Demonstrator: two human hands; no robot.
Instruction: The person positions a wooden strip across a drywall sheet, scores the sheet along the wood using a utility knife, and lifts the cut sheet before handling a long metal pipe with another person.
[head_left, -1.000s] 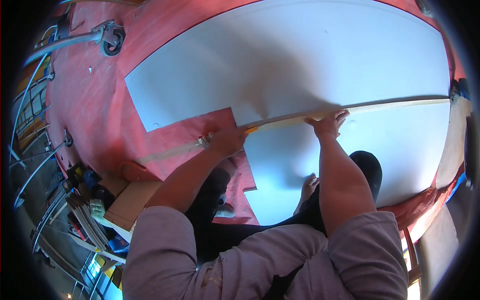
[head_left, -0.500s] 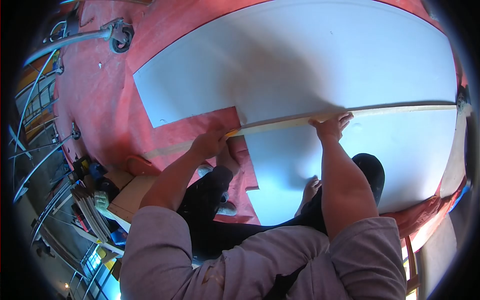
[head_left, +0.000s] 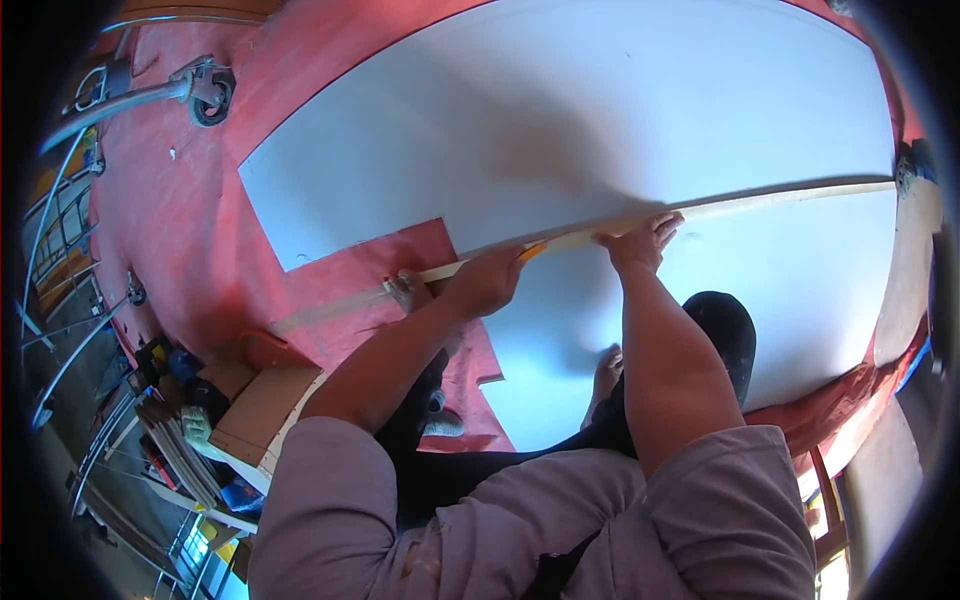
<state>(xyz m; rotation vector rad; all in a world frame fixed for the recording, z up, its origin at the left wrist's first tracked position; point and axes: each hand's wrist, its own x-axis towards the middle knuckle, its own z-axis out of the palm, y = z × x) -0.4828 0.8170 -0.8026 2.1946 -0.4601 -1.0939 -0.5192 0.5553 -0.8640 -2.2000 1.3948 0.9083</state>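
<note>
My left hand (head_left: 485,283) is closed around an orange tool (head_left: 533,251), whose tip rests by the long pale wooden strip (head_left: 770,200). The strip lies across a large white sheet (head_left: 740,110), and its left end reaches over the red floor covering (head_left: 345,270). Thumb and fingers apart, my right hand (head_left: 638,245) presses on the strip farther right. Toes of a bare foot (head_left: 408,290) touch the strip near its left end. The sheet has a rectangular notch on its left side. Whether the tool is a pencil or a cutter, I cannot tell.
Metal frames with caster wheels (head_left: 210,95) stand at the left. A cardboard box (head_left: 262,412), stacked boards (head_left: 180,450) and a glove (head_left: 196,428) are at the lower left. Another bare foot (head_left: 606,372) rests on the sheet, and a sandal (head_left: 443,424) lies below the notch.
My left hand has moved right along the strip with the orange tool. Toes now show at the strip's left end. My right hand stays on the strip; the whole view has shifted slightly.
</note>
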